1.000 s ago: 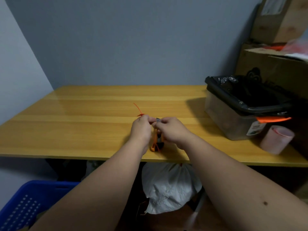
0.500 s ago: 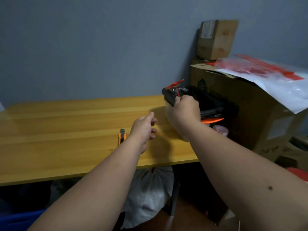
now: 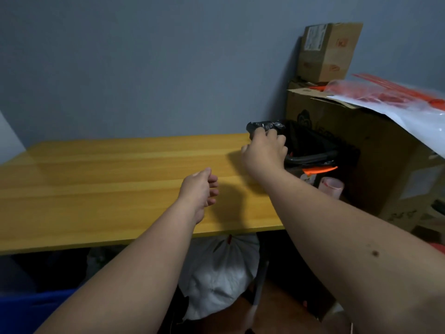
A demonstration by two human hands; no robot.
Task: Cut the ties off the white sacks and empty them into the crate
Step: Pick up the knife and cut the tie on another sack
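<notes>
Fingers (image 3: 272,135) of the right hand (image 3: 265,150) are seen loosely spread over the near corner of the black-lined bin (image 3: 310,145) at the right end of the counter (image 3: 108,189); nothing is visibly held between them, though the palm side is hidden, so a grasp cannot be ruled out; the left hand (image 3: 198,189) is held above the counter near its front edge, its fingers (image 3: 213,191) loosely curled and gripping nothing. One white sack (image 3: 221,273) is located on the floor beneath the counter, just behind the front edge, with a red tie (image 3: 230,238) visible at its gathered neck; the blue crate (image 3: 31,307) is seen at the lower left, partly cut off by the frame edge and well apart from the sack. An orange strip (image 3: 319,169) is seen at the bin's front, and a pink roll (image 3: 331,186) stands just beside the bin. Cardboard boxes (image 3: 361,153) are stacked to the right of the counter; a clear plastic bag (image 3: 397,102) with orange contents lies across the top of the large box.
</notes>
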